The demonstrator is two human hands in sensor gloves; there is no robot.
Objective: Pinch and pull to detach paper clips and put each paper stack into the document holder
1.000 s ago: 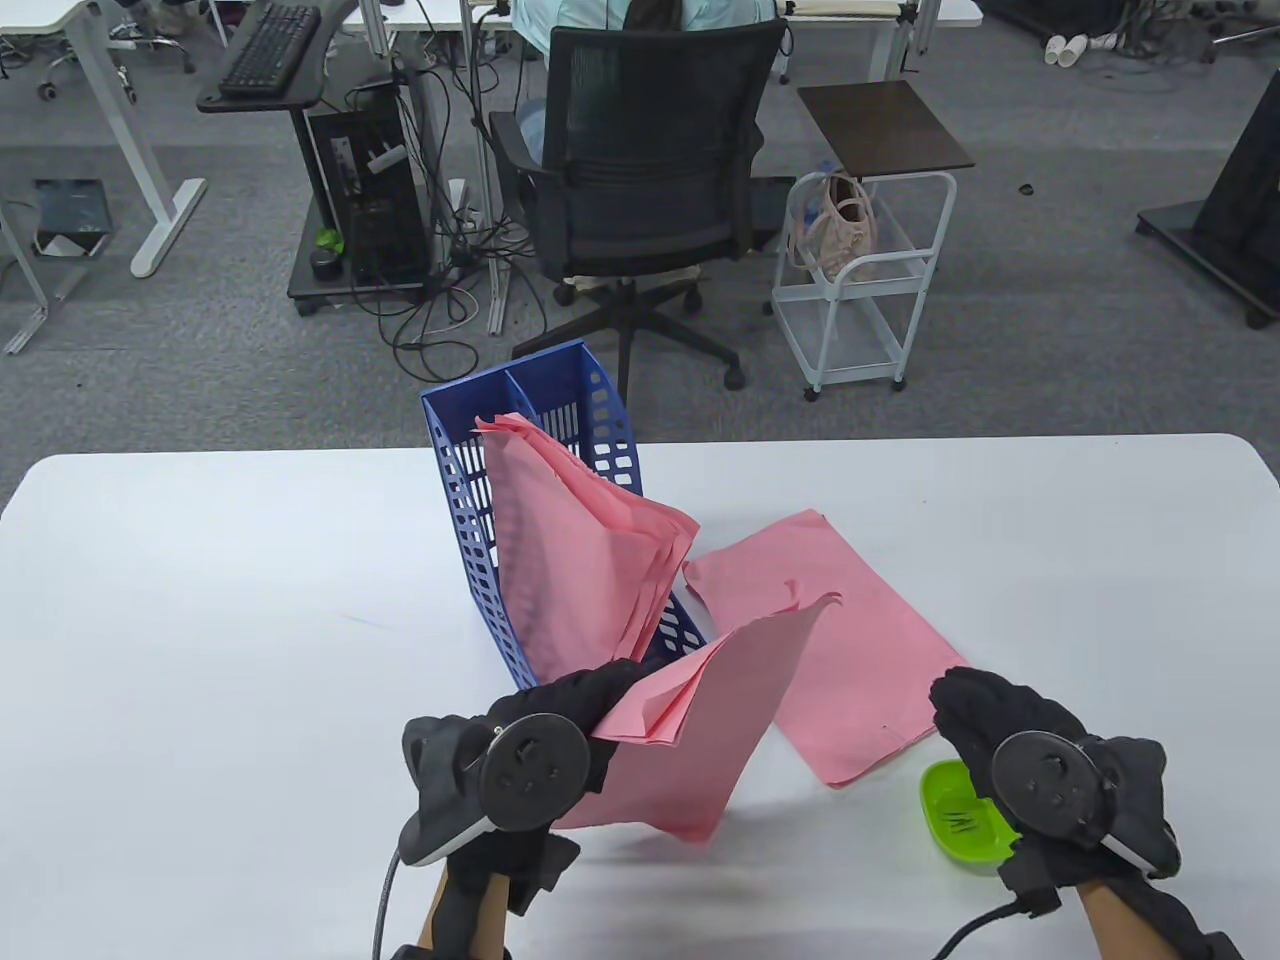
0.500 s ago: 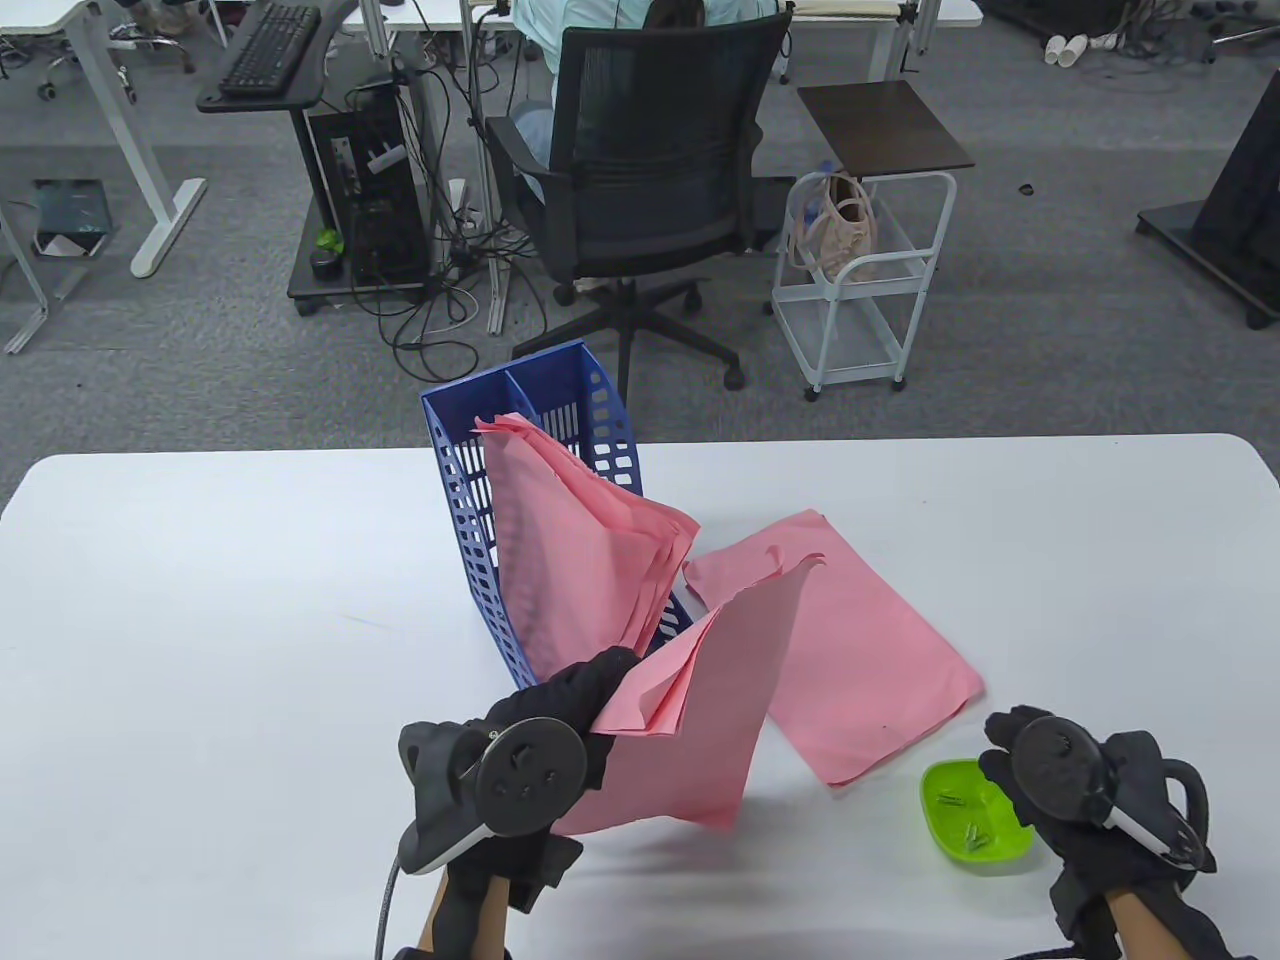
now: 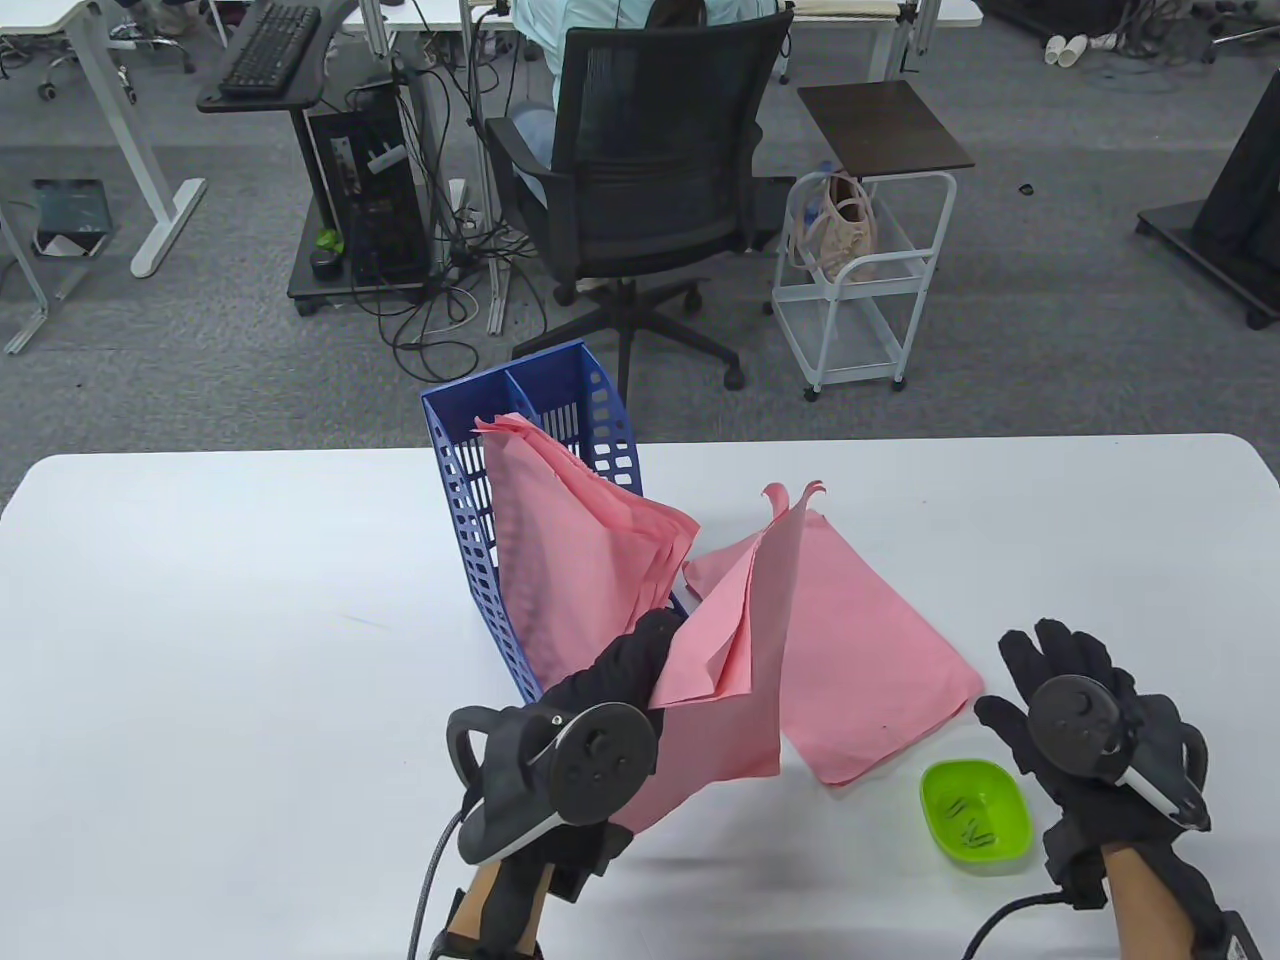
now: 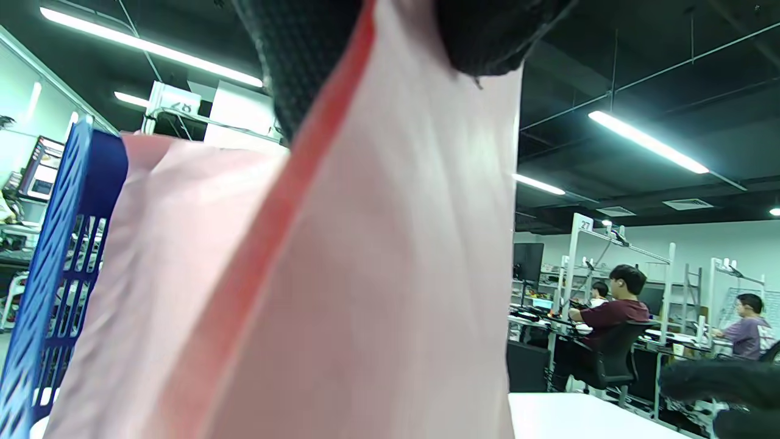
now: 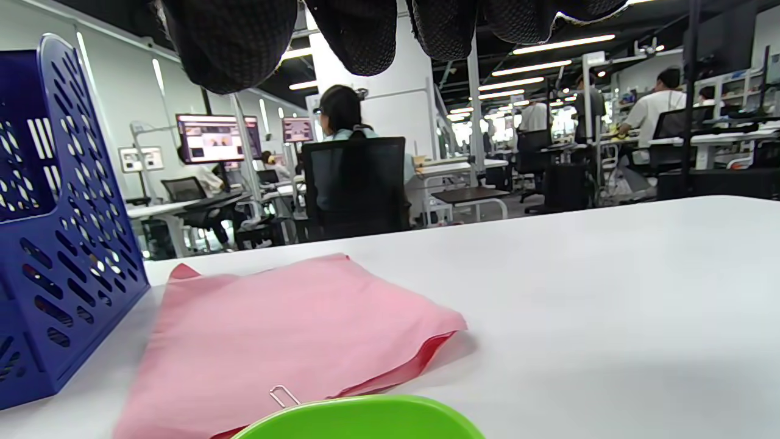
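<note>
Your left hand (image 3: pixel 620 680) pinched a pink paper stack (image 3: pixel 745 640) upright, beside the blue document holder (image 3: pixel 480 560) already holding sheets. Another stack (image 3: pixel 860 660) lay flat behind. Your right hand (image 3: pixel 1075 700) hovered, fingers spread, above the green dish (image 3: pixel 975 815) of paper clips (image 3: pixel 965 812).

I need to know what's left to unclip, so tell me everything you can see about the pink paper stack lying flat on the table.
The flat pink stack is several thin sheets lying on the white table, between the blue document holder and the green dish. A metal paper clip sits on its near edge beside the dish, so it is not yet detached. The sheets bulge slightly. Neither hand touches it; the stack held in the left hand hides part of it.
</note>
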